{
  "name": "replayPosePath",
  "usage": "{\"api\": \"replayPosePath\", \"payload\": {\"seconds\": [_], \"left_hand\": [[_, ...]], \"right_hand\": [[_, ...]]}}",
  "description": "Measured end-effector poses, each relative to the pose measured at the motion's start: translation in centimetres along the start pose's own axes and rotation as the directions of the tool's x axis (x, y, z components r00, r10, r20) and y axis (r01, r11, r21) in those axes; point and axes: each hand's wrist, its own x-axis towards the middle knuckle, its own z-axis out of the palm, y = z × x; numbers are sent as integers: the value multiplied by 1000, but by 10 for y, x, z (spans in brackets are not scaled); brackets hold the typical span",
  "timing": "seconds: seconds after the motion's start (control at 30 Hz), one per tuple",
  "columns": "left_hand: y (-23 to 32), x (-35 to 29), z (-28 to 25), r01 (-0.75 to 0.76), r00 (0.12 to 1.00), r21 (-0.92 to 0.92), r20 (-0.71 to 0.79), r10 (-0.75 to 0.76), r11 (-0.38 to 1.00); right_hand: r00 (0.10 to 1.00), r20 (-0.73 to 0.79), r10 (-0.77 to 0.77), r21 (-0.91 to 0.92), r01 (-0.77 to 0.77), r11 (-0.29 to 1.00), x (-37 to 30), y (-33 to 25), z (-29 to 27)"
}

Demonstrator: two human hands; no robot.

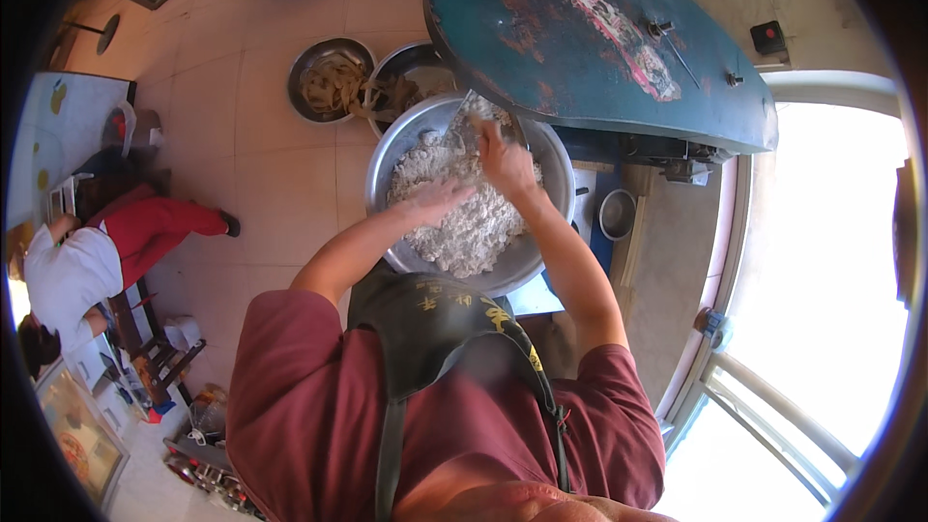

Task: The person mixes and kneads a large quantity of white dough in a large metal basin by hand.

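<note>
A large metal basin [375, 166] in front of me holds crumbly white floury dough [474, 232]. Over the left part of the dough lies my left hand [442, 201], fingers stretched out and slightly blurred. My right hand [507, 162] is higher up, near the basin's far side, with its fingers curled. Motion blurs those fingertips, and what they hold, if anything, is hidden. Just beyond them, more white crumbs sit by a metal plate [462, 116] under the edge of a worn green machine [580, 39].
Beyond the basin, two metal bowls stand on the tiled floor; the left bowl [295, 87] holds pale dough strips [333, 82]. A small metal bowl [617, 215] is at the right. At the far left, a person [77, 266] in a white top and red trousers bends over.
</note>
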Motion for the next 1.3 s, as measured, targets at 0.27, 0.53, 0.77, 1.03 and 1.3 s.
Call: {"api": "replayPosePath", "payload": {"seconds": [0.27,0.53,0.77,1.03,1.3], "left_hand": [[-4,3,-9,51,927,-281,-344,-151,958],[-2,5,2,-20,798,-348,-570,-195,937],[20,11,1,-21,833,-469,-497,-244,883],[28,0,-13,175,896,-431,-302,-325,885],[34,-5,-10,147,867,-454,-368,-335,879]], "right_hand": [[995,60,-83,-63,86,994,-14,-26,-12],[1000,3,12,-86,-12,996,-12,-9,-31],[971,-207,-122,-90,105,990,32,35,2],[999,26,-32,-137,35,990,18,-5,2],[994,66,-84,-91,90,992,0,-9,6]]}}
